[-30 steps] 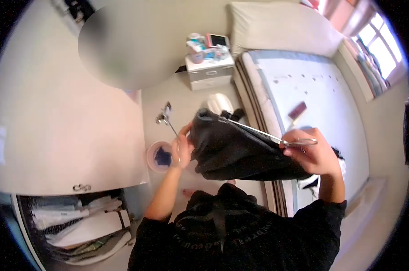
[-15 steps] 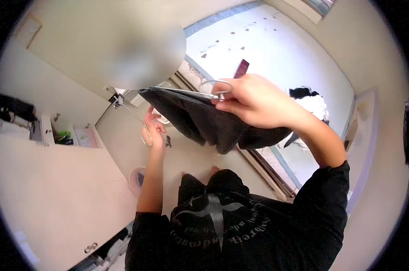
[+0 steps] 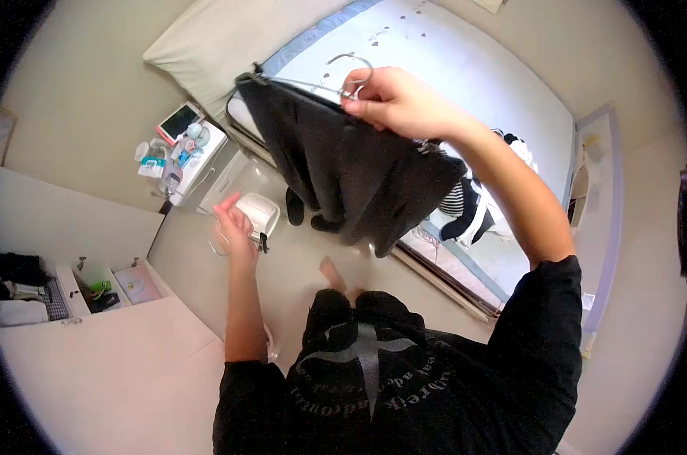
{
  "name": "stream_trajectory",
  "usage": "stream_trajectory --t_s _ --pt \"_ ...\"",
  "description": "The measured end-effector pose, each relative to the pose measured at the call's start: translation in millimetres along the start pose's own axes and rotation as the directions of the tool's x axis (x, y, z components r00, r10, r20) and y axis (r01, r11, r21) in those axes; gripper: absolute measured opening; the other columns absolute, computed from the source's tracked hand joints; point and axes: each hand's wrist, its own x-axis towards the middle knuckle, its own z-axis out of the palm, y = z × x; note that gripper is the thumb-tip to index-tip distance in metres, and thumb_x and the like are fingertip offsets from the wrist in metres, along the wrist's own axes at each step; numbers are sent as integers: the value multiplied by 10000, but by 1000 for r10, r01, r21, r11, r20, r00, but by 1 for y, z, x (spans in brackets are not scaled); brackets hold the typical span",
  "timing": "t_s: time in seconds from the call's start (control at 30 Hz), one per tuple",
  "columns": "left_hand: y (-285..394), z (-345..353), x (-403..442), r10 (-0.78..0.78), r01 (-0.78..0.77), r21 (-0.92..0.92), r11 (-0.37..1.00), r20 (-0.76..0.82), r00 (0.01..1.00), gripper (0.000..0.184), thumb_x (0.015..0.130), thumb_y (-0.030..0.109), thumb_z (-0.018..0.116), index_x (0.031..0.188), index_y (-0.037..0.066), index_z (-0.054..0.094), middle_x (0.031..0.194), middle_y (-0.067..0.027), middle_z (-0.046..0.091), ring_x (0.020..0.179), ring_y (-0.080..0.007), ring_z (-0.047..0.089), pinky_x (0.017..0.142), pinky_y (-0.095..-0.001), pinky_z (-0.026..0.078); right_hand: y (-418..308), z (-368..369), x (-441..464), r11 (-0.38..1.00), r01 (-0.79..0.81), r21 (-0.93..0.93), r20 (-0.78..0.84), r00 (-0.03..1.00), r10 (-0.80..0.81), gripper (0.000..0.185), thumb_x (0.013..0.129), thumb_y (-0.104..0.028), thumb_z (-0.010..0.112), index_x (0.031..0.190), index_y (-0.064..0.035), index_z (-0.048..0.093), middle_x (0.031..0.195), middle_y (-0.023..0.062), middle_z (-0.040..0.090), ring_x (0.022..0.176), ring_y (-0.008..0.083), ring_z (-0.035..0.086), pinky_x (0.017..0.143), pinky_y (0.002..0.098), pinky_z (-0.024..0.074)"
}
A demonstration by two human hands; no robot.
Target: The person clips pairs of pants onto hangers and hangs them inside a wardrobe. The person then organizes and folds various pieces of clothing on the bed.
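Black trousers (image 3: pixel 343 152) hang by clips from a metal hanger (image 3: pixel 305 85), one clip at the upper left corner of the waistband and one at its right end. Up by the hanger's hook, my right hand (image 3: pixel 393 98) is closed on it. To the left, apart from the trousers, my left hand (image 3: pixel 234 224) has a second wire hanger (image 3: pixel 218 246) hooked at its fingers; a dark clip shows beside the wrist. Most of that second hanger is hidden.
A bed (image 3: pixel 465 83) with striped and white clothes (image 3: pixel 472 208) lies behind and right of the trousers. At the left are a cluttered nightstand (image 3: pixel 207 163), a white bin (image 3: pixel 258 214) and open drawers (image 3: pixel 131 287) above a pale cabinet front.
The view has turned. My right hand has raised the trousers, which now hang lower and wider from the hanger. My left hand has moved away from the cloth with the second hanger.
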Motion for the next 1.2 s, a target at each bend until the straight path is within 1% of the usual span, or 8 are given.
stream_trajectory --t_s 0.1,0.13,0.17,0.27,0.5,0.63,0.93,1.2 --pt "-16 -15 25 -44 44 30 999 24 999 603 1088 499 340 1178 -34 608 614 82 284 498 -30 241 447 -227 179 41 -25 29 990 -125 -69 -26 992 123 340 1004 -230 611 799 42 614 808 33 598 574 118 519 575 300 439" --pt "-21 -17 33 -69 68 39 997 24 997 602 1089 497 338 1167 -33 612 614 81 281 498 -32 243 447 -230 181 57 -33 38 984 -71 -163 -63 996 62 324 1009 -244 607 844 35 619 777 37 597 571 114 520 569 296 434" --pt "-25 -20 41 -93 92 50 995 26 995 601 1090 496 336 1156 -32 616 613 81 279 497 -35 244 447 -233 184 70 -41 40 980 -163 -117 -67 986 156 263 1014 -257 606 986 4 618 702 41 582 579 94 517 568 286 424" --pt "-34 -18 58 -157 152 92 984 48 986 601 1081 495 371 1127 -35 650 627 83 271 541 -38 268 496 -230 201 131 -57 55 944 -322 -77 -220 929 299 181 996 -213 627 1060 -45 646 673 2 541 609 80 489 565 273 393" --pt "-68 2 82 -216 186 193 963 148 965 569 1085 489 365 1092 -1 656 627 78 260 512 -39 243 464 -234 183 240 -99 43 814 -569 -116 -528 730 435 378 915 -370 688 1162 -85 720 991 167 717 895 272 676 817 362 514" --pt "-79 32 80 -289 228 282 932 198 937 544 1086 460 379 1065 1 669 635 81 259 520 -36 245 466 -238 179 307 -122 26 753 -651 -99 -673 601 431 337 914 -356 690 1164 -133 727 1025 169 727 939 317 688 845 387 518" --pt "-128 127 64 -384 211 492 844 281 880 312 1053 304 511 1015 37 668 607 80 355 513 -29 307 463 -231 231 493 -160 3 726 -677 -122 -748 543 382 284 959 -241 594 1207 -144 693 1049 171 721 977 339 684 881 410 517" --pt "-206 223 62 -534 331 626 706 164 829 185 1029 196 544 1026 33 631 627 66 384 523 -35 330 470 -228 246 706 -168 -4 583 -812 -17 -580 483 656 362 922 -267 602 1277 -226 655 1035 90 727 1059 289 670 935 486 446"
